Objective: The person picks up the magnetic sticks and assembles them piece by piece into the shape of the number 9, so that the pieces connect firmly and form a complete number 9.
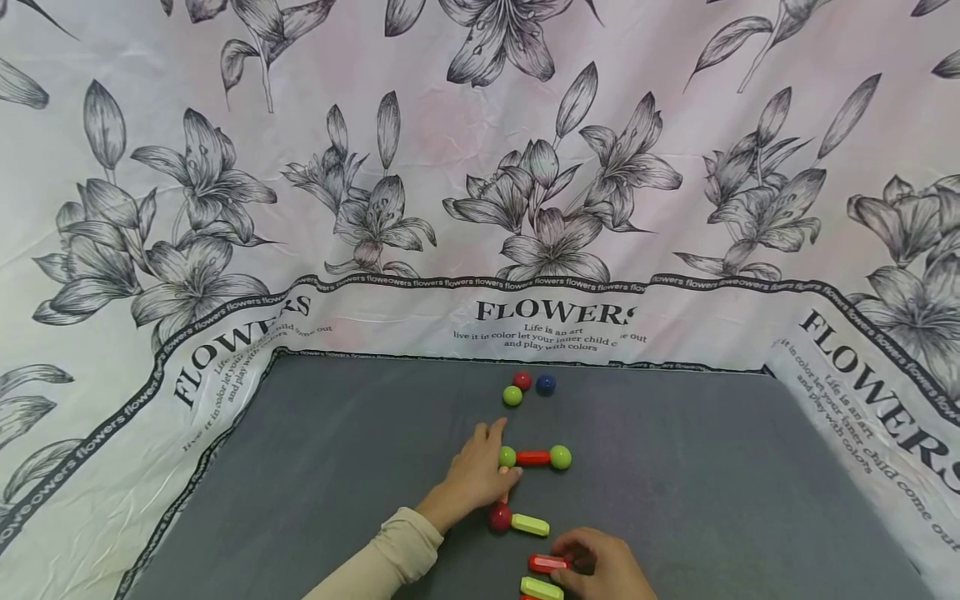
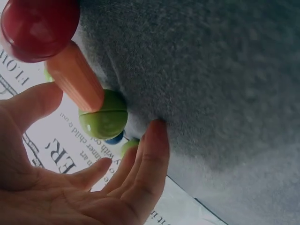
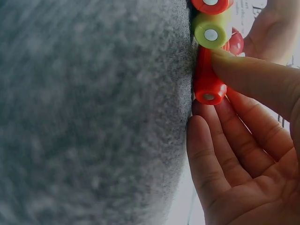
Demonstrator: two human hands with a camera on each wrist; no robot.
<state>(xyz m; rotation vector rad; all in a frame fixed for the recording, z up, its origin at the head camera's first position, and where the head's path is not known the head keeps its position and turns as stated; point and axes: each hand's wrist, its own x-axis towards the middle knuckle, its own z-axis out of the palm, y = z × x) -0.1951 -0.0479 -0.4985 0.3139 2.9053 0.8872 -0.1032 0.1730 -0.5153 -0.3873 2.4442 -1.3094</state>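
Note:
My left hand [image 1: 474,473] reaches over the left side of a joined figure, its fingers spread around a green ball [image 2: 104,115] without closing on it. The thumb lies close to an orange rod [image 2: 77,77]; whether it touches, I cannot tell. That rod links the green ball to a dark red ball [image 1: 500,517], from which a yellow-green rod [image 1: 531,525] sticks out. A red rod [image 1: 533,457] runs from the green ball to a second green ball [image 1: 560,457]. My right hand [image 1: 603,565] pinches a loose red rod [image 3: 208,82] between thumb and fingers, low on the table.
Just nearer than the held rod lie another yellow-green rod [image 1: 542,588] and a partly cut-off red rod [image 3: 212,4]. Farther back sit a red ball [image 1: 522,381], a blue ball [image 1: 546,384] and a loose green ball [image 1: 512,396]. Flower-printed cloth [image 1: 555,325] borders the grey table [image 1: 675,467].

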